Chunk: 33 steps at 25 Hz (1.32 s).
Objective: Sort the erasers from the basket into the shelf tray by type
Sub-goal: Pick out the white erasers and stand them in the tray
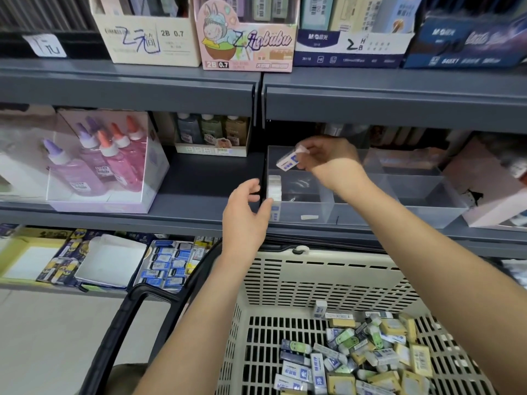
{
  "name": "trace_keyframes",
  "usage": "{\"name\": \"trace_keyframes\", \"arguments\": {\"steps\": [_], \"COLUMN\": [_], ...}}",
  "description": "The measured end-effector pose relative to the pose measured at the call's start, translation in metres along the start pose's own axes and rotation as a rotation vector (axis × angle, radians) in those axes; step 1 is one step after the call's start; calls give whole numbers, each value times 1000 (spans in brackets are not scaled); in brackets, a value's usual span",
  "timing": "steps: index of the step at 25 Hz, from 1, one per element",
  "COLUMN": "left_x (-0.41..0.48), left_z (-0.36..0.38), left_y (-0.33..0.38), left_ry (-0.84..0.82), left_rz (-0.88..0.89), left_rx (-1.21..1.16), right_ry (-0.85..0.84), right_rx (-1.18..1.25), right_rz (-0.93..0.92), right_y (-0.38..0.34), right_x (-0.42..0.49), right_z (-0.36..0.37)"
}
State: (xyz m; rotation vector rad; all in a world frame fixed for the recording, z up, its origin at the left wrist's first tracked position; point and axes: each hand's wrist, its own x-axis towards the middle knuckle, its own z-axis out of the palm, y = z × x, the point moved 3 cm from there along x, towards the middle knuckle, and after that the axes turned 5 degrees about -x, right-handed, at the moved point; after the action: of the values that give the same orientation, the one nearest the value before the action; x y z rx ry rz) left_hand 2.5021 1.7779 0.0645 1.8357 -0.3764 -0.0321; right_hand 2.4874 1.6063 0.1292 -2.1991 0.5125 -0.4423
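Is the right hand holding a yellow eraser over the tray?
No, the right hand pinches a white eraser with a blue sleeve above the clear shelf tray.
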Motion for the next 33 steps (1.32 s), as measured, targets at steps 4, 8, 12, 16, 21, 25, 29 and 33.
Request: {"name": "trace_keyframes", "arguments": {"steps": [4,8,12,16,21,25,29,33], "left_x": [0,-1,0,-1,-8,-47,-102,-132], "left_z": [3,4,4,4,1,5,55,95], "left_y": [-3,-4,-5,-6,6,16,-10,-74], "left_ry": [-15,-18,-17,-26,16,74,-274,-469], "left_rz": [2,1,13,33,92,182,118,-200], "left_rx": [38,29,31,43,27,-167,-120,66], "right_ry": [-121,-175,-207,-271,-212,-44,-223,-490], "right_rx": [-350,-374,-414,-382,-269,56,-37,-580], "right_rz": [-137,-74,-37,-29,-122,-182,31,149], "right_y": [-3,1,10,16,10,33,115,196], "right_x": [1,8,7,3,-22,-96,-176,-209], "right_z": [18,34,43,45,18,-25,-28,5]}}
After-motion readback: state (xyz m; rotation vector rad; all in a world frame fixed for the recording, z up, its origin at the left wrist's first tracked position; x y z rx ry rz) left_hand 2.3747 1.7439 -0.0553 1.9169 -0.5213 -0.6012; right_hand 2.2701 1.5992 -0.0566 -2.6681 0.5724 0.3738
